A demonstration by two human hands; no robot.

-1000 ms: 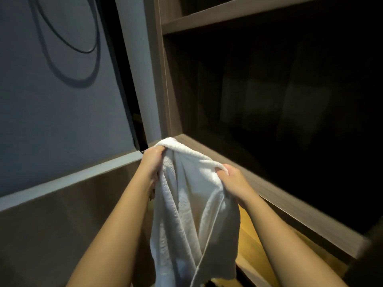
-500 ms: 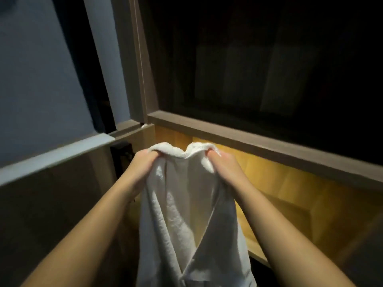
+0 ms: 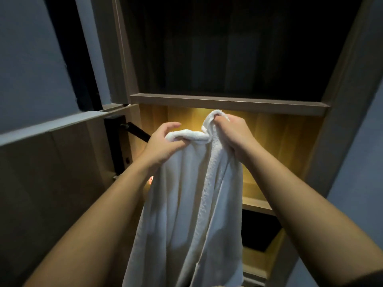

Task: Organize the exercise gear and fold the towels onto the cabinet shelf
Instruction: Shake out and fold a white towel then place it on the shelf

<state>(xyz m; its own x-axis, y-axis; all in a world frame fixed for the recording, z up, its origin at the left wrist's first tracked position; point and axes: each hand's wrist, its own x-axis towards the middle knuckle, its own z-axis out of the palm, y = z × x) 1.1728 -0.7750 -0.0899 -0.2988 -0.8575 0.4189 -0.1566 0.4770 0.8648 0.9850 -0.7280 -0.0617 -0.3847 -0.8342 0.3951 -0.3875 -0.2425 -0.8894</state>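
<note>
A white towel [image 3: 186,214] hangs down in front of me, held up by its top edge. My left hand [image 3: 163,145] pinches the rolled top edge between thumb and fingers, the forefinger raised above it. My right hand [image 3: 233,131] grips the other top corner in a fist, slightly higher. Both hands are in front of a wooden cabinet, level with its lit yellow compartment. The shelf board [image 3: 257,204] at the bottom of that compartment shows to the right of the towel. The towel's lower end runs out of view.
A dark upper compartment sits above a wooden shelf edge [image 3: 228,103]. A black hinge arm [image 3: 136,131] and bracket stand at the cabinet's left side. A wood panel and grey wall are on the left, a grey wall on the right. A dark lower compartment [image 3: 259,233] lies below.
The view has tilted down, so the lit compartment is now behind the towel. My left hand has shifted its hold along the top edge and my right hand has lifted its corner higher.
</note>
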